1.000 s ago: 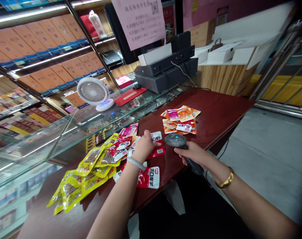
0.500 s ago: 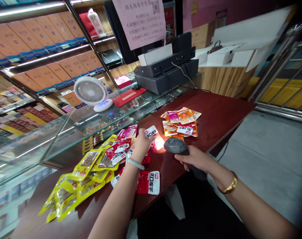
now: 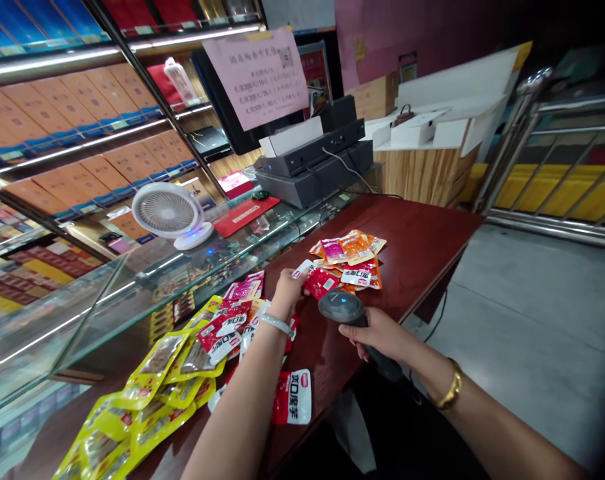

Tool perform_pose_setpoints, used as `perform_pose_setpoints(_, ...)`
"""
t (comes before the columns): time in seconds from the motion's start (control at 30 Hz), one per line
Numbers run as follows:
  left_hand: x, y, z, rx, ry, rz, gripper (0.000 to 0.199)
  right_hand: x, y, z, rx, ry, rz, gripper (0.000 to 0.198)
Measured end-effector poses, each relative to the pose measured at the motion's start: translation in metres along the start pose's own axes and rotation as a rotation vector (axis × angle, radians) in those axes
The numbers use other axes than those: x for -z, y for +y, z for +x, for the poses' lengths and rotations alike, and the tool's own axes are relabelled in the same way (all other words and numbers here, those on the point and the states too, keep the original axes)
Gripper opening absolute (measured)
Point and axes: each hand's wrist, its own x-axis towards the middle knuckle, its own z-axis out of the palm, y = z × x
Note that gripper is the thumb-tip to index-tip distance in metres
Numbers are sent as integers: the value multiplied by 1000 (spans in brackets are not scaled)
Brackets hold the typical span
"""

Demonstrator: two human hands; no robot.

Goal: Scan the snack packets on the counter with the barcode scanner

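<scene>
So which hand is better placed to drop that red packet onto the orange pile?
Probably the left hand. It already holds the red packet right beside the orange pile. The right hand is wrapped around the scanner, so it is not free.

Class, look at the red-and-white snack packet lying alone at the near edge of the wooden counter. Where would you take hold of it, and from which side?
Pinch the red-and-white packet at its white end, which juts over the counter edge nearest the person. Come from that near side, thumb on top, fingers underneath. It lies flat, so a top-down grip would likely slide; the overhang gives room beneath. The left hand and right hand are both occupied.
</scene>
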Motion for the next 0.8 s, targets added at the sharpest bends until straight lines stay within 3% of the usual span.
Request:
perform_pose_setpoints(0.23,-32,25,21,115,-118,-373,30,1,11,4,43,18,25,40)
perform_pose_setpoints(0.5,-52,47,43,172,-166,-476,12,1,12,6,40,3,42,39)
perform_pose_setpoints(0.67,-37,49,25,121,-234,-477,12,3,7,4,30,-4,14,39)
perform_pose_setpoints(0.8,6,41,1,-1,-192,-184,31,4,7,0,24,9,1,40)
